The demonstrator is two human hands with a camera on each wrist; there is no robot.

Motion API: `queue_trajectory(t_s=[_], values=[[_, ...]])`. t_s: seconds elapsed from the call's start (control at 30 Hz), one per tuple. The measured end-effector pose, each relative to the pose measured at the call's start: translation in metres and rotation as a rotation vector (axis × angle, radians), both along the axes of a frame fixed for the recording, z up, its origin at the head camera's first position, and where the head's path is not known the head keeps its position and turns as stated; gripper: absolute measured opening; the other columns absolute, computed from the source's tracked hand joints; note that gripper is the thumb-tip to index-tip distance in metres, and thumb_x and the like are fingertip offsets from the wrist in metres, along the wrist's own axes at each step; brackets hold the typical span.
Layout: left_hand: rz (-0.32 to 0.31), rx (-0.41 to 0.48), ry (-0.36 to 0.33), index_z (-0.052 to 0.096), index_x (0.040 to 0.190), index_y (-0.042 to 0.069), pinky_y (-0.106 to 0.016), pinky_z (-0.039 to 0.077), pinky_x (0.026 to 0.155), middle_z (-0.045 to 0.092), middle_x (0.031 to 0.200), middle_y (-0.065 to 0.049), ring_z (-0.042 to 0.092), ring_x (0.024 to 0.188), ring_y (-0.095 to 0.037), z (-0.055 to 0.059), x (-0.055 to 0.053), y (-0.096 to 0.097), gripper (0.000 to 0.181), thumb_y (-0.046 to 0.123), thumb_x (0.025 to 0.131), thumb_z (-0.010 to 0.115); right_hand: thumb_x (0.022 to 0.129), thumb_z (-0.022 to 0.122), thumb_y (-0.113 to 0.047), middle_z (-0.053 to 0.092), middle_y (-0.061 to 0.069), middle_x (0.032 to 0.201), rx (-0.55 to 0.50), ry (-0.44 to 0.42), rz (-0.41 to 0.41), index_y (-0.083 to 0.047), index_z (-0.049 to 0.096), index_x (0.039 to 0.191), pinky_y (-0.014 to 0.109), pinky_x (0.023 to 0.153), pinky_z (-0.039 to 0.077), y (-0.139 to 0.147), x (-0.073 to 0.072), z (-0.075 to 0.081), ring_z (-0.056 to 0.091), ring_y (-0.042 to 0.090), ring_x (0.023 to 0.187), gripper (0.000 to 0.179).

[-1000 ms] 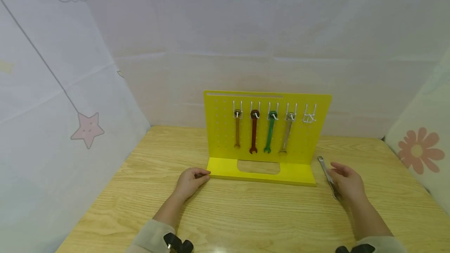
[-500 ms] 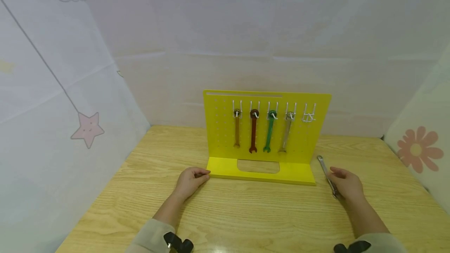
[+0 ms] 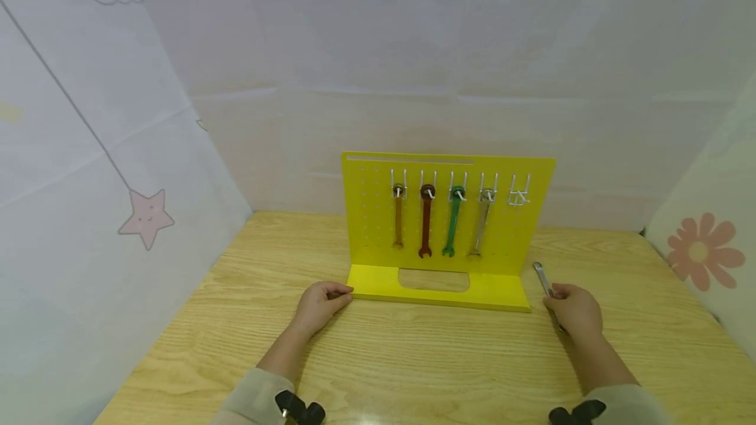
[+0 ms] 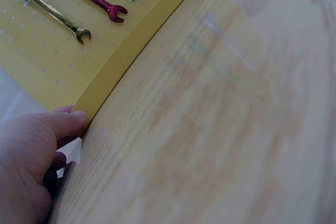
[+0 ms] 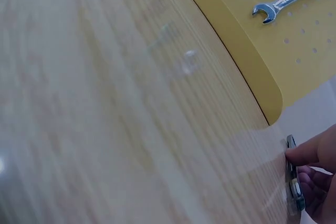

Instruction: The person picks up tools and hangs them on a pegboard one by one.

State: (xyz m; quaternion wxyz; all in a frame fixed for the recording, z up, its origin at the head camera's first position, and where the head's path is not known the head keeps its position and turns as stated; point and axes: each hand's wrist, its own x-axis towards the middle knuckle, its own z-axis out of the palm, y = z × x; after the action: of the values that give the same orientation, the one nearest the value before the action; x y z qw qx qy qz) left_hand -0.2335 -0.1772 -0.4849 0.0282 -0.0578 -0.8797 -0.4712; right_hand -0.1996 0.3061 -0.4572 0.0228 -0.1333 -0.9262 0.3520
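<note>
My right hand point(image 3: 575, 312) pinches a silver combination wrench point(image 3: 541, 277) lying on the table right of a yellow pegboard stand point(image 3: 499, 290). In the right wrist view, the thumb lies along that wrench point(image 5: 294, 187), fingers behind it. My left hand point(image 3: 319, 307) holds the front left corner of the stand's base between thumb and fingers. On the board hang a gold wrench point(image 3: 398, 222), a red wrench point(image 3: 426, 228), a green wrench point(image 3: 453, 225) and another silver wrench point(image 3: 481, 228). The white hook point(image 3: 519, 197) at the far right carries nothing.
The wooden table point(image 3: 437, 359) extends around the stand. A pale cloth backdrop point(image 3: 378, 84) rises close behind and at both sides. The base has a cutout point(image 3: 434, 280) in its middle.
My right hand has moved slightly left onto the loose silver wrench, its thumb and fingers closing on it. The left hand has stayed at the stand's corner.
</note>
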Motion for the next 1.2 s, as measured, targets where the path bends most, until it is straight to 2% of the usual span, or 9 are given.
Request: queue_trajectory(t_s=[0.1,0.2,0.47,0.53,0.6,0.7,0.83,1.0,1.2], values=[[0.0,-0.003,0.004,0.078,0.098,0.012,-0.026,0.049,0.077,0.074,0.1,-0.002,0.062,0.087,-0.01,-0.0003,0.0004,0.0,0.012,0.014,0.088,0.073,0.093,0.062,-0.016,0.064,0.028,0.118,0.017,-0.002,-0.01,0.011,0.054,0.13,0.052,0.084,0.044,-0.0035,-0.0007,0.0024,0.057,0.047,0.108,0.047],[0.002,-0.01,0.009,0.078,0.098,0.012,-0.027,0.049,0.077,0.074,0.1,-0.001,0.061,0.087,-0.01,-0.0003,0.0007,0.0,0.012,0.014,0.087,0.073,0.093,0.061,-0.014,0.063,0.029,0.12,0.001,-0.017,-0.021,0.01,0.054,0.131,0.051,0.083,0.044,-0.0057,-0.0009,0.0038,0.057,0.047,0.109,0.046],[0.001,-0.014,0.007,0.079,0.098,0.013,-0.027,0.049,0.077,0.074,0.101,-0.001,0.061,0.086,-0.01,-0.0014,0.0011,0.0,0.012,0.015,0.088,0.073,0.091,0.058,-0.01,0.057,0.032,0.127,-0.092,-0.041,-0.057,0.009,0.052,0.133,0.035,0.069,0.045,-0.0086,0.0004,0.0015,0.059,0.04,0.097,0.046],[0.002,-0.016,0.007,0.079,0.098,0.013,-0.027,0.049,0.077,0.074,0.101,-0.001,0.061,0.087,-0.01,-0.0016,0.0012,0.0,0.012,0.015,0.088,0.073,0.091,0.057,-0.009,0.054,0.033,0.129,-0.095,-0.05,-0.053,0.009,0.051,0.133,0.039,0.073,0.047,-0.0092,0.0008,0.0014,0.057,0.044,0.101,0.046],[0.002,-0.014,0.006,0.078,0.098,0.013,-0.027,0.049,0.077,0.074,0.102,-0.001,0.061,0.087,-0.01,-0.0014,0.0012,0.0001,0.012,0.015,0.088,0.073,0.092,0.056,-0.009,0.051,0.034,0.132,-0.103,-0.059,-0.046,0.009,0.05,0.134,0.048,0.082,0.048,-0.0098,0.001,0.0019,0.053,0.049,0.11,0.046],[0.004,-0.013,0.003,0.078,0.099,0.012,-0.027,0.049,0.078,0.074,0.102,-0.001,0.061,0.088,-0.01,-0.0009,0.0014,0.0,0.012,0.015,0.088,0.073,0.093,0.055,-0.009,0.047,0.035,0.136,-0.107,-0.07,-0.023,0.009,0.049,0.135,0.058,0.095,0.042,-0.0095,0.0025,0.003,0.044,0.054,0.122,0.046],[0.003,-0.014,0.001,0.078,0.099,0.012,-0.027,0.049,0.078,0.074,0.103,-0.001,0.061,0.088,-0.01,-0.0005,0.0015,-0.0001,0.013,0.015,0.088,0.073,0.095,0.054,-0.01,0.045,0.035,0.138,-0.141,-0.068,-0.02,0.01,0.046,0.137,0.059,0.099,0.041,-0.0082,0.005,0.0032,0.042,0.055,0.124,0.047],[0.002,-0.013,0.002,0.078,0.099,0.012,-0.027,0.049,0.077,0.074,0.103,-0.002,0.061,0.087,-0.009,-0.0007,0.001,-0.0006,0.013,0.015,0.088,0.073,0.097,0.053,-0.014,0.047,0.034,0.137,-0.19,-0.051,-0.025,0.009,0.044,0.14,0.055,0.095,0.044,-0.0048,0.0063,0.0014,0.046,0.05,0.121,0.05],[0.004,-0.011,-0.002,0.078,0.099,0.011,-0.026,0.048,0.076,0.073,0.103,-0.001,0.06,0.086,-0.009,-0.0005,0.0014,-0.0006,0.013,0.015,0.088,0.073,0.098,0.052,-0.021,0.05,0.03,0.133,-0.296,-0.037,-0.039,0.004,0.042,0.144,0.032,0.078,0.047,-0.0008,0.0062,-0.0025,0.05,0.034,0.11,0.053]])
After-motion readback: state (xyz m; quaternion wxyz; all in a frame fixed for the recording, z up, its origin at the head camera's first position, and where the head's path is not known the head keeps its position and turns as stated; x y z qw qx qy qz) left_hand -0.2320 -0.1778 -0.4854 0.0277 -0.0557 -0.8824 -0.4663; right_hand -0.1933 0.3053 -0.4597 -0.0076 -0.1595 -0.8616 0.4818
